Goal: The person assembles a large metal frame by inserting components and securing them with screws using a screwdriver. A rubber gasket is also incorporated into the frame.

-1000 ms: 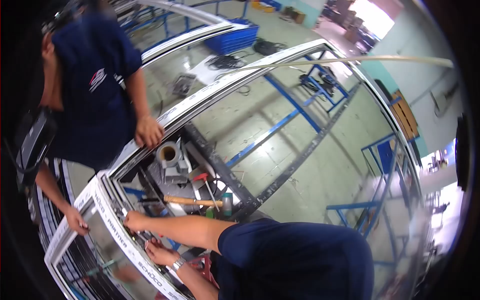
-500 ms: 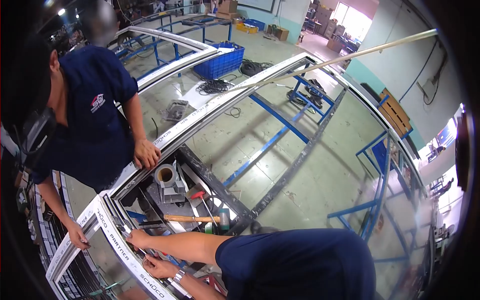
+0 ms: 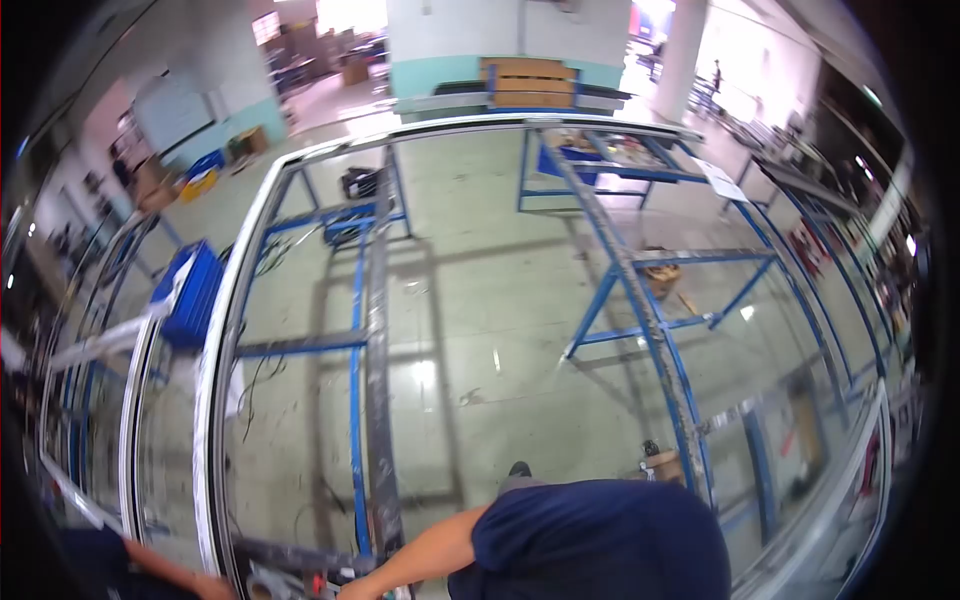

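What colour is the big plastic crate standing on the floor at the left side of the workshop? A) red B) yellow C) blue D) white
C: the crate on the floor at the left, beside the long window frame, is plainly blue, much like the metal stands under the glass.

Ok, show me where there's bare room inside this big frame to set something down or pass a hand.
Free: the wide stretch between the dark crossbar and the grey diagonal bar, and from that bar to the frame's right edge. Crowded: the bottom-left corner, where a tape roll, the person's forearm and a co-worker's arm meet.
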A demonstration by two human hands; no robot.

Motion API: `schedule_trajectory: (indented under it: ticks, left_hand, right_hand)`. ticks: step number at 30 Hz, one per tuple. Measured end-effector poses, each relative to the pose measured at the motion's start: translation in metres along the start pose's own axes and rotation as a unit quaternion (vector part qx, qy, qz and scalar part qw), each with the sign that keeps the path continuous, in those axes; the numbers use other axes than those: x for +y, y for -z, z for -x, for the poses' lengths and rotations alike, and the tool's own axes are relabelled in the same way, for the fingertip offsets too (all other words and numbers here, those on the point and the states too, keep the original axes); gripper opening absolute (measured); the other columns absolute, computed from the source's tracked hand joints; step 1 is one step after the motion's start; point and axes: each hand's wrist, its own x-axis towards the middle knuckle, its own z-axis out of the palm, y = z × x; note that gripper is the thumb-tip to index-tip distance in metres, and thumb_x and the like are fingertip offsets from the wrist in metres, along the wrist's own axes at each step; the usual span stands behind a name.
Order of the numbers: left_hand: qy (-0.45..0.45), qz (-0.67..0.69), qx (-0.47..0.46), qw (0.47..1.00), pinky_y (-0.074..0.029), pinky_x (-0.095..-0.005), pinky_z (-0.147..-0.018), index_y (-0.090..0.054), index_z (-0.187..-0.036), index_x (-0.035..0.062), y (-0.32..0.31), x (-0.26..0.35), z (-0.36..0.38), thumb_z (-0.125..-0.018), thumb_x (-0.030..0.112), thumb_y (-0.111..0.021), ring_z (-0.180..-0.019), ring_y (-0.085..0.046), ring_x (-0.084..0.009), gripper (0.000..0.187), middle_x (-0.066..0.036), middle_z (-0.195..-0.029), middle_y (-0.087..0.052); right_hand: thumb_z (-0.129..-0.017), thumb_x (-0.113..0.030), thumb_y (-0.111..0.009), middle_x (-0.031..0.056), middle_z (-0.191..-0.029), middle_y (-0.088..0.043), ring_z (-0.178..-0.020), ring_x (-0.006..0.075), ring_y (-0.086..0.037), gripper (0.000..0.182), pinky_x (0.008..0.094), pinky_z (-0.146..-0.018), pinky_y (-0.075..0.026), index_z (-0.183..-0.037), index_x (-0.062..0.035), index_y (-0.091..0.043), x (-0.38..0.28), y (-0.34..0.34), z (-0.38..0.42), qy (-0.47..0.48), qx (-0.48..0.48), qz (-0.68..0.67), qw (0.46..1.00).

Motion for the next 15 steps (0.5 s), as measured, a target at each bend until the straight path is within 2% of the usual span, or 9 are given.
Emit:
schedule_trajectory:
  ticks: [2,3,4,6,8,9,12,14,15]
  left_hand:
    - [0.029,-0.064,-0.152,0.986,-0.052,-0.0304,-0.068,-0.064,-0.103,-0.0016,-0.062,-0.005,-0.010,-0.093,0.019,-0.065,-0.074,-0.059,-0.0171,0.023,-0.009,-0.089,-0.064]
    - [0.028,-0.108,-0.230,0.967,-0.051,-0.0299,-0.067,-0.064,-0.104,-0.0010,-0.098,0.001,-0.014,-0.094,0.022,-0.066,-0.073,-0.057,-0.0160,0.025,-0.008,-0.087,-0.064]
    - [0.016,-0.120,-0.258,0.959,-0.050,-0.0306,-0.067,-0.064,-0.104,-0.0013,-0.116,-0.038,-0.040,-0.095,0.023,-0.065,-0.072,-0.057,-0.0160,0.026,-0.007,-0.084,-0.064]
    - [0.054,-0.144,-0.338,0.928,-0.049,-0.0306,-0.066,-0.065,-0.099,-0.0023,-0.194,-0.002,-0.030,-0.096,0.022,-0.063,-0.070,-0.058,-0.0160,0.024,-0.008,-0.080,-0.063]
    - [0.023,-0.254,-0.396,0.882,-0.049,-0.0303,-0.066,-0.065,-0.092,-0.0031,-0.252,0.024,-0.030,-0.097,0.021,-0.063,-0.070,-0.059,-0.0158,0.025,-0.008,-0.079,-0.064]
    - [0.040,-0.257,-0.399,0.880,-0.048,-0.0296,-0.065,-0.064,-0.088,-0.0035,-0.273,0.017,-0.038,-0.096,0.022,-0.063,-0.069,-0.059,-0.0152,0.027,-0.008,-0.075,-0.064]
    - [0.015,-0.291,-0.428,0.856,-0.046,-0.0305,-0.061,-0.064,-0.084,-0.0038,-0.352,0.025,-0.050,-0.096,0.025,-0.063,-0.062,-0.056,-0.0156,0.032,-0.008,-0.069,-0.063]
    - [0.011,-0.346,-0.476,0.808,-0.048,-0.0315,-0.062,-0.066,-0.088,-0.0042,-0.403,0.024,-0.071,-0.097,0.028,-0.062,-0.065,-0.061,-0.0165,0.034,-0.010,-0.072,-0.067]
    - [0.030,-0.368,-0.485,0.793,-0.050,-0.0317,-0.063,-0.068,-0.091,-0.0035,-0.429,0.014,-0.087,-0.096,0.029,-0.062,-0.066,-0.062,-0.0170,0.033,-0.010,-0.074,-0.068]
  right_hand:
    - [-0.073,-0.028,-0.069,0.0164,-0.069,-0.069,-0.066,0.0297,-0.068,0.028,0.0435,-0.060,-0.052,-0.071,-0.0003,-0.069,0.061,0.052,0.079,-0.046,0.067,-0.061,0.995]
    - [-0.074,-0.027,-0.068,0.0155,-0.066,-0.067,-0.064,0.0293,-0.067,0.028,0.0435,-0.060,-0.051,-0.071,0.0005,-0.068,0.062,0.097,0.138,-0.094,0.115,-0.135,0.980]
    - [-0.074,-0.026,-0.067,0.0146,-0.064,-0.066,-0.061,0.0289,-0.066,0.028,0.0436,-0.060,-0.051,-0.072,0.0013,-0.068,0.058,0.147,0.202,-0.133,0.169,-0.210,0.954]
    - [-0.083,-0.024,-0.064,0.0168,-0.066,-0.067,-0.062,0.0315,-0.066,0.025,0.0431,-0.057,-0.049,-0.079,0.0004,-0.068,0.095,0.196,0.269,-0.177,0.264,-0.189,0.929]
    - [-0.083,-0.025,-0.066,0.0154,-0.065,-0.065,-0.061,0.0295,-0.064,0.025,0.0445,-0.060,-0.048,-0.083,-0.0002,-0.068,0.163,0.213,0.309,-0.198,0.392,-0.203,0.875]
    - [-0.085,-0.027,-0.066,0.0159,-0.067,-0.066,-0.063,0.0308,-0.065,0.026,0.0446,-0.062,-0.048,-0.085,-0.0009,-0.068,0.177,0.231,0.340,-0.220,0.411,-0.193,0.863]
    - [-0.088,-0.033,-0.065,0.0177,-0.074,-0.068,-0.070,0.0363,-0.065,0.031,0.0459,-0.066,-0.049,-0.089,-0.0025,-0.069,0.234,0.264,0.434,-0.304,0.451,-0.140,0.828]
    - [-0.088,-0.037,-0.064,0.0195,-0.083,-0.070,-0.078,0.0389,-0.067,0.035,0.0472,-0.070,-0.051,-0.093,-0.0027,-0.070,0.293,0.255,0.491,-0.398,0.447,-0.096,0.795]
    - [-0.087,-0.040,-0.064,0.0200,-0.087,-0.070,-0.083,0.0389,-0.067,0.038,0.0478,-0.072,-0.052,-0.094,-0.0033,-0.071,0.297,0.257,0.524,-0.466,0.395,-0.113,0.784]
